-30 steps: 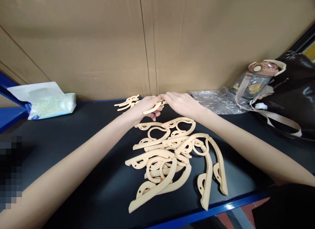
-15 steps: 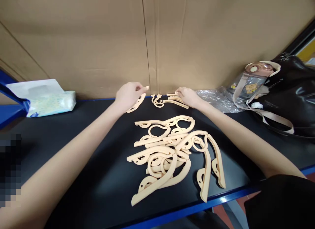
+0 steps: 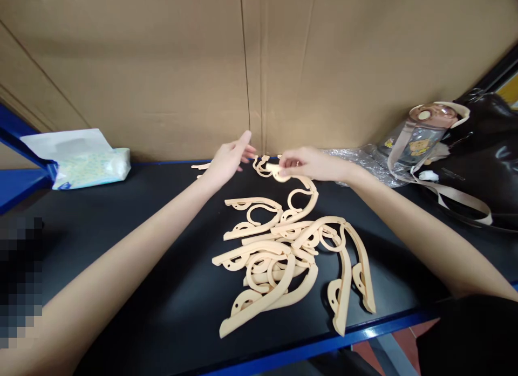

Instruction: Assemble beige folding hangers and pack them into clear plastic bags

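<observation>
A loose pile of several beige curved plastic hanger pieces (image 3: 279, 257) lies on the black tabletop (image 3: 141, 246). My right hand (image 3: 311, 164) pinches the upper end of one curved hanger piece (image 3: 301, 200), lifting it off the top of the pile. My left hand (image 3: 230, 159) hovers open with fingers stretched out, close to the cardboard wall, above a few flat hanger pieces (image 3: 202, 166) at the back. More small pieces (image 3: 261, 165) lie between the two hands.
A brown cardboard wall (image 3: 259, 68) closes the back. A tissue pack (image 3: 81, 159) sits at the back left by a blue frame (image 3: 20, 176). At the right lie a crumpled clear plastic bag (image 3: 356, 163), a drinking bottle (image 3: 421, 130) and a black bag (image 3: 481, 160).
Both hands left the small stacks at the back. My right hand came down onto the pile and took hold of a curved piece; my left hand opened and lifted.
</observation>
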